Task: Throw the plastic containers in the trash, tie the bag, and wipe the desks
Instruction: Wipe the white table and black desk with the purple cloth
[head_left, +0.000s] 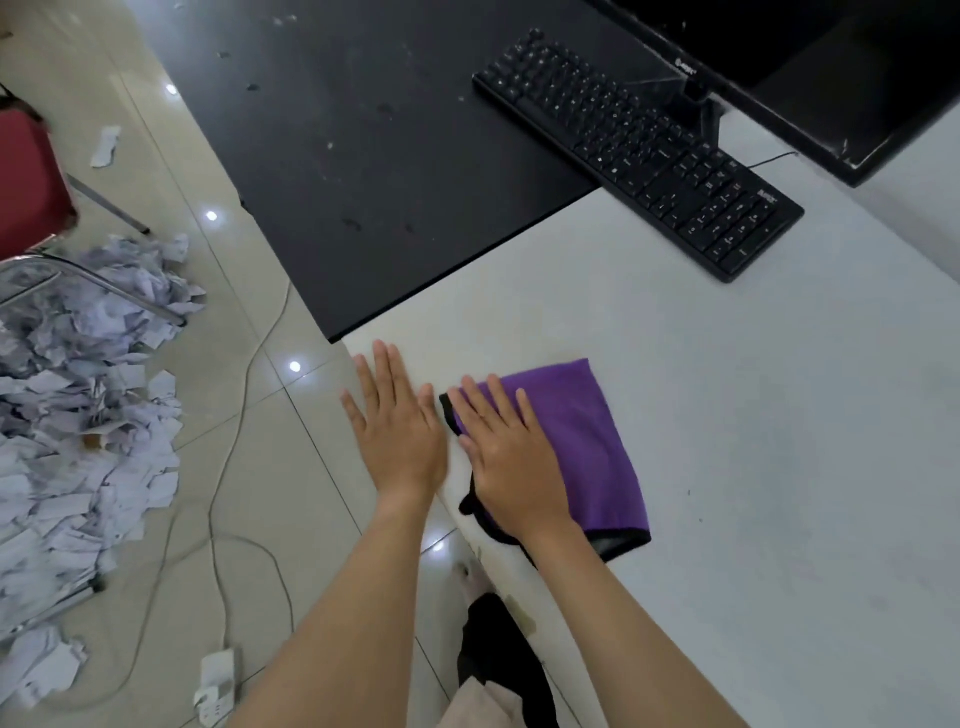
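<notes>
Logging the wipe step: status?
Right hand flat on purple cloth, white desk. Left hand open at desk edge. Keyboard ahead, apart from cloth.

- monitor (810, 78): there's a small pale logo on the bottom bezel, right above the stand, but it's way too blurry to make out
- keyboard (639, 150): tiny light badge on the top right corner, can't read that either; key legends are just white specks
- nothing else has any writing I can read
</notes>
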